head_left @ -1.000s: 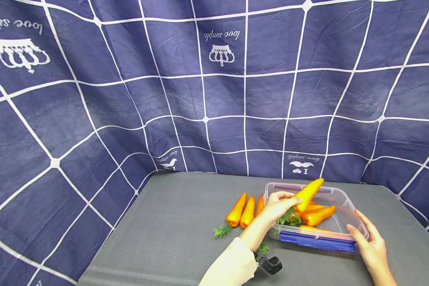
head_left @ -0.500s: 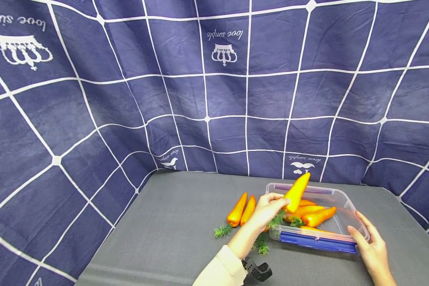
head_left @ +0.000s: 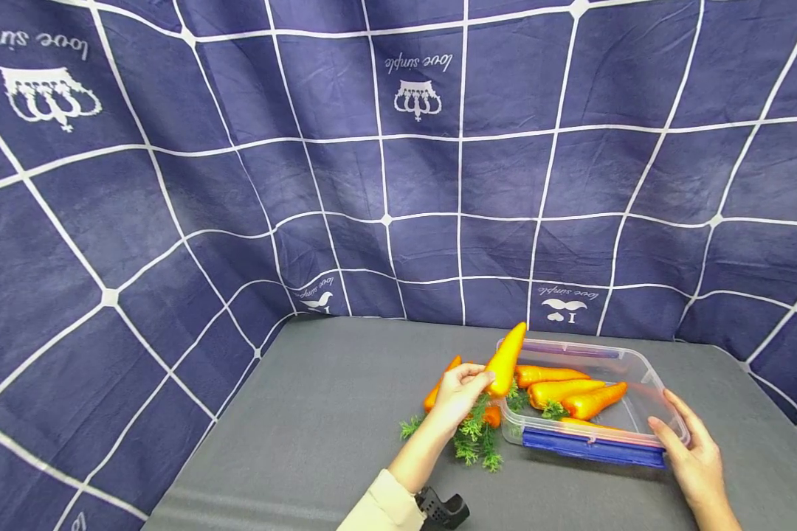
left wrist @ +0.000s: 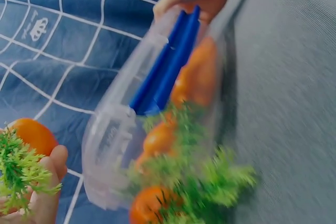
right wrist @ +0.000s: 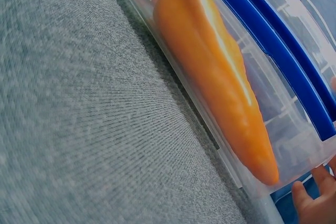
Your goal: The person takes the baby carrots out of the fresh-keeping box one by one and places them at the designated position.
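My left hand (head_left: 460,397) pinches an orange carrot (head_left: 507,360) by its thick end, tip pointing up, just above the left rim of a clear plastic container (head_left: 627,352). In the left wrist view the held carrot (left wrist: 34,135) shows its green leafy top (left wrist: 21,167). At the container's right end my right hand (head_left: 697,453) grips the wall, thumb on the near side. Several carrots lie inside, among them one near the right (head_left: 596,402). Seen through the wall in the right wrist view, a carrot (right wrist: 215,72) lies along the near side.
Left of the container, carrots (head_left: 440,391) lie on the grey table (head_left: 345,383), partly hidden by my left hand, with leafy tops (head_left: 474,446) toward me. A blue clip (head_left: 591,446) runs along the container's near side. Behind hangs a navy checked cloth (head_left: 418,177).
My left hand has moved left with the carrot, from over the container's inside to its left rim. The carrots inside show more fully. My right hand stays on the container.
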Available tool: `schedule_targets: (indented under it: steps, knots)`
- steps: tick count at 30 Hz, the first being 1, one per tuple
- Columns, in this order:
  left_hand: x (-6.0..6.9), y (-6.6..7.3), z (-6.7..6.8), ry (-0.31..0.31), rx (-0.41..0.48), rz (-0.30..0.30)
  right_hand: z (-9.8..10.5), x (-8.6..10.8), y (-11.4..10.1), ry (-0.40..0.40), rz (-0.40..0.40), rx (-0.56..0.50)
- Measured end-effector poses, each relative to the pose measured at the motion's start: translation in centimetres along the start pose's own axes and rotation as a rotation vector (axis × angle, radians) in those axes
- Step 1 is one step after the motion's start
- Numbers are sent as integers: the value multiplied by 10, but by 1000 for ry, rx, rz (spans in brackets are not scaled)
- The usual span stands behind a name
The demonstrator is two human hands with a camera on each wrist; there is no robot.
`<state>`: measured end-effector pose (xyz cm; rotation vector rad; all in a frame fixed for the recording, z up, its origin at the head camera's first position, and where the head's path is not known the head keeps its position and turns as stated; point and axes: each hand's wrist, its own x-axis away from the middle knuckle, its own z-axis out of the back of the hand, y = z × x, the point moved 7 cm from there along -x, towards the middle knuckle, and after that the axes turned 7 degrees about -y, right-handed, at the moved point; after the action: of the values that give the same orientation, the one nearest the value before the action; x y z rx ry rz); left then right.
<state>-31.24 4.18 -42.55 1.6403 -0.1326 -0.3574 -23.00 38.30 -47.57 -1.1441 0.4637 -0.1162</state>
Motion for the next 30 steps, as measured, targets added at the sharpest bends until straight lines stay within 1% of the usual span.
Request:
schedule_targets:
  steps: [6, 10, 11, 12, 15, 17, 19, 20, 24, 26, 30]
  knots:
    - [6, -7, 25, 70, 19, -17, 0, 0, 1, 12, -7, 3]
    - [12, -10, 42, 99, 15, -15, 1, 1, 1, 10, -1, 1]
    - [14, -8, 47, 109, 3, -5, 1, 1, 1, 9, -1, 1]
    - [16, -6, 51, 112, 9, 1, 1, 1, 2, 9, -1, -3]
    - [25, 7, 62, 123, -14, 4, 2, 0, 1, 10, 0, -1]
    - [32, 16, 69, 139, -45, 13, 3, 0, 1, 12, 1, 1]
    - [36, 19, 76, 155, -80, 8, 2, 0, 1, 11, 3, 5]
    - [37, 19, 79, 159, -94, 16, 2, 0, 1, 11, 2, 5]
    - [38, 13, 94, 173, -136, 29, 2, 1, 3, 8, -10, 8]
    - [34, 4, 102, 178, -147, 48, 2, 1, 4, 9, -20, 10]
    - [28, -19, 120, 193, -169, 62, 1, 0, 4, 6, -22, 11]
